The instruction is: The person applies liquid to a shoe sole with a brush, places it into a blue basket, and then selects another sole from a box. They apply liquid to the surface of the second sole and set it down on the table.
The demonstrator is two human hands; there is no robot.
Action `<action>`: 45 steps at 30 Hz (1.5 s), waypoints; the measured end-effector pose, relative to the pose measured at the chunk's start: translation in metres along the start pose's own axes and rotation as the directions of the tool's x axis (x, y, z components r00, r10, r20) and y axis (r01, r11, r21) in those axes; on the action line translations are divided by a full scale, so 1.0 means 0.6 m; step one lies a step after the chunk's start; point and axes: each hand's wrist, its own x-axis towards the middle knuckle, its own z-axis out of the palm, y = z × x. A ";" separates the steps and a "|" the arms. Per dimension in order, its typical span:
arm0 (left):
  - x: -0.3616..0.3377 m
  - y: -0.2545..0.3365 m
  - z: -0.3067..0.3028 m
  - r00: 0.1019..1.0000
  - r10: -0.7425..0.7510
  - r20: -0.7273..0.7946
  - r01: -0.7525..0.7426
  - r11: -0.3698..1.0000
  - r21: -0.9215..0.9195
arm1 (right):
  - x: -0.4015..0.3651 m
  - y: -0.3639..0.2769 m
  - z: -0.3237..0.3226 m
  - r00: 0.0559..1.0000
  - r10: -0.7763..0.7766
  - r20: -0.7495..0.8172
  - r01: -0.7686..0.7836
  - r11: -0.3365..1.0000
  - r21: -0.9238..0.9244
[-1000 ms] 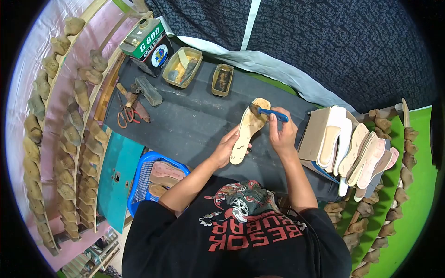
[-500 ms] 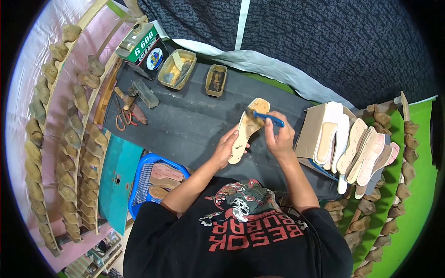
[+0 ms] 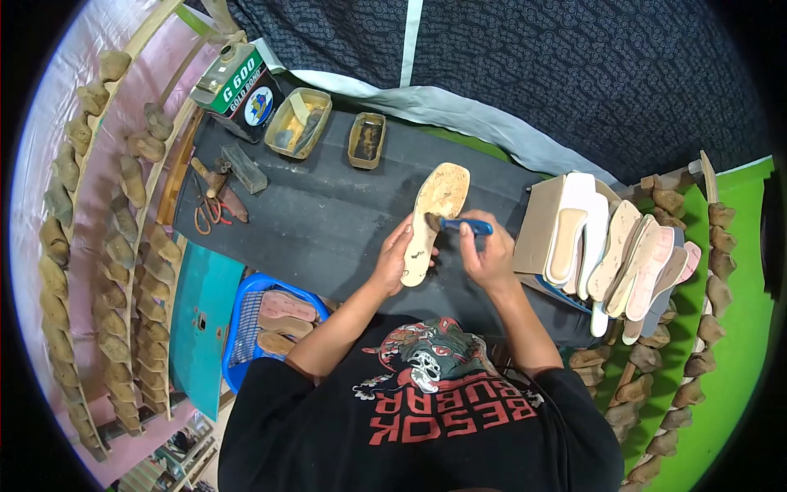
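Note:
My left hand (image 3: 397, 256) grips a pale tan insole (image 3: 443, 190) by its narrow lower end, the thumb across its edge. The insole is held above the dark table, wide end pointing away from me. My right hand (image 3: 489, 256) is closed on the blue handle of a brush (image 3: 469, 225). Dark bristles rest against the insole near its middle. The upper part of the insole looks darker and stained, and small dark marks show lower down. Fingers of my left hand are partly hidden beneath the insole.
A box (image 3: 541, 225) of upright insoles (image 3: 620, 246) stands at the right. Glue can (image 3: 238, 94), yellowish tub (image 3: 298, 125) and smaller tub (image 3: 366, 141) sit at the back; a hammer (image 3: 211, 178) and scissors (image 3: 202, 215) lie left. A blue basket (image 3: 232, 332) holds more insoles. Shoe lasts (image 3: 53, 283) line side racks.
The brush has moved down the insole, from its upper part to near its middle, on the left edge. My right hand has shifted slightly lower with it. The whole view has shifted a little.

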 end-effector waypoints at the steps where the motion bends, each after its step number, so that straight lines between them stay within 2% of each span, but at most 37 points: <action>1: 0.001 -0.001 0.002 1.000 0.004 0.000 -0.004 1.000 -0.004 | -0.001 0.001 -0.001 1.000 0.019 -0.011 -0.018 1.000 0.006; 4: 0.000 -0.002 0.004 1.000 -0.001 0.009 0.002 1.000 -0.008 | -0.003 0.016 0.000 0.995 0.094 -0.039 -0.093 0.995 0.036; 5: -0.001 -0.002 0.004 1.000 -0.013 0.021 0.013 1.000 -0.003 | 0.002 0.019 -0.006 0.993 0.105 -0.060 -0.105 0.994 0.005; 7: -0.004 0.001 0.009 0.999 -0.034 0.038 0.034 0.999 0.012 | 0.009 0.035 -0.007 0.975 0.173 -0.141 -0.166 0.984 0.059; 10: -0.009 0.001 0.016 0.998 -0.043 0.037 0.041 0.999 0.034 | 0.023 0.036 -0.014 0.985 0.096 -0.142 -0.095 0.995 0.018; 14: -0.005 0.000 0.012 1.000 -0.009 0.004 0.009 1.000 0.026 | 0.005 0.009 -0.005 1.000 -0.008 -0.025 0.008 1.000 0.015; 17: -0.004 0.001 0.009 1.000 0.001 0.005 -0.001 1.000 0.017 | -0.002 0.014 0.003 0.995 -0.040 -0.089 0.041 0.999 0.003; 20: -0.006 0.001 0.008 0.999 -0.011 0.030 0.011 1.000 0.017 | 0.010 0.026 -0.012 0.986 0.135 -0.097 -0.134 0.991 0.011; 23: -0.001 0.002 0.011 0.999 -0.020 0.051 0.019 1.000 0.023 | 0.017 0.049 -0.016 0.986 0.084 -0.144 -0.085 0.996 0.001; 24: 0.001 0.002 0.012 0.998 -0.019 0.052 0.018 0.999 0.027 | 0.018 0.035 -0.019 0.985 0.145 -0.096 -0.146 0.989 0.001; 27: 0.004 -0.002 0.010 0.998 -0.021 0.055 0.019 0.999 0.034 | 0.014 0.035 -0.007 0.990 -0.097 -0.098 0.094 0.995 -0.036; 28: 0.005 -0.002 0.008 0.998 -0.020 0.055 0.018 0.999 0.034 | 0.016 0.034 -0.004 0.989 -0.104 -0.108 0.104 0.995 -0.008; 32: 0.003 -0.001 0.007 0.998 -0.043 0.039 0.040 0.996 0.076 | 0.018 0.045 -0.007 0.983 0.103 -0.153 -0.104 0.995 -0.003; 35: 0.006 -0.001 0.007 0.999 -0.032 0.021 0.031 0.997 0.073 | 0.022 0.029 -0.010 0.991 0.086 -0.105 -0.089 0.996 -0.019; 37: 0.011 0.001 0.009 1.000 -0.006 0.001 0.006 1.000 0.028 | 0.016 0.015 -0.007 0.999 -0.006 -0.033 0.006 1.000 -0.003; 39: 0.015 0.005 0.006 1.000 0.012 0.001 -0.012 1.000 0.001 | 0.005 0.016 0.001 1.000 -0.031 0.001 0.031 0.999 0.033; 42: 0.012 0.005 0.003 1.000 0.016 0.003 -0.016 1.000 0.013 | 0.009 0.036 -0.006 0.995 0.049 -0.085 -0.052 0.998 -0.026; 43: 0.012 0.005 0.003 1.000 0.018 0.008 -0.018 1.000 0.025 | 0.016 0.029 -0.016 0.981 0.166 -0.102 -0.169 0.985 -0.024; 45: 0.013 0.004 0.005 1.000 0.022 0.015 -0.022 0.999 0.037 | 0.023 0.049 -0.021 0.971 0.163 -0.173 -0.168 0.986 -0.015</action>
